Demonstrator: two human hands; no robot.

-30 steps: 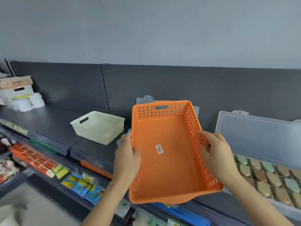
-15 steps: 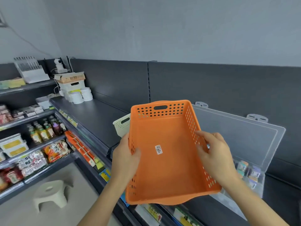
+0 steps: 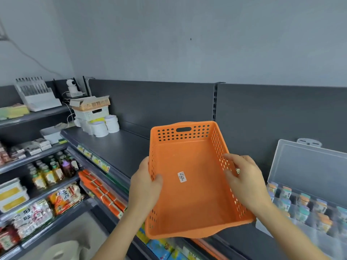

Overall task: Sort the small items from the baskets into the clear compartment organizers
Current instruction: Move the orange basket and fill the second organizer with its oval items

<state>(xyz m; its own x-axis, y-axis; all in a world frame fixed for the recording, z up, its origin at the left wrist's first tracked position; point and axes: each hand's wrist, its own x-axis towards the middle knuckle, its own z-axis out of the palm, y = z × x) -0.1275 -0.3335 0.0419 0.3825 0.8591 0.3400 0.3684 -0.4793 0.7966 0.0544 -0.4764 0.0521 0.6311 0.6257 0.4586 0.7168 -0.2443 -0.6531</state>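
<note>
I have the orange basket [image 3: 193, 184] up in the air in front of me, above the edge of the dark shelf [image 3: 116, 147], tipped so its open side faces the camera, and it holds nothing but a small white sticker [image 3: 182, 176] on its floor. My left hand [image 3: 145, 186] grips the basket's left wall, thumb inside on the floor and the other fingers hidden behind the perforated side. My right hand [image 3: 244, 182] grips the right wall, fingers [image 3: 230, 158] curled over the rim onto the holes, so both hands are closed on the basket. The far wall, with its slot handle, points away from me toward the grey back panel. To the right, on the shelf, a clear organizer [image 3: 308, 212] sits with its lid [image 3: 311, 166] standing open against the back panel; its compartments hold small items [image 3: 303, 203] in orange, teal and purple, too blurred to name. The basket's right corner overlaps the organizer's near left end in this view; I cannot tell whether they touch. Far left on the shelf stands a stack of white tubs [image 3: 105, 125] under a white crate [image 3: 92, 113] and a cardboard box [image 3: 90, 103]. Lower left shelves carry bottles [image 3: 50, 171] and snack packets [image 3: 63, 197], and a pale stool [image 3: 62, 250] shows on the floor below
</note>
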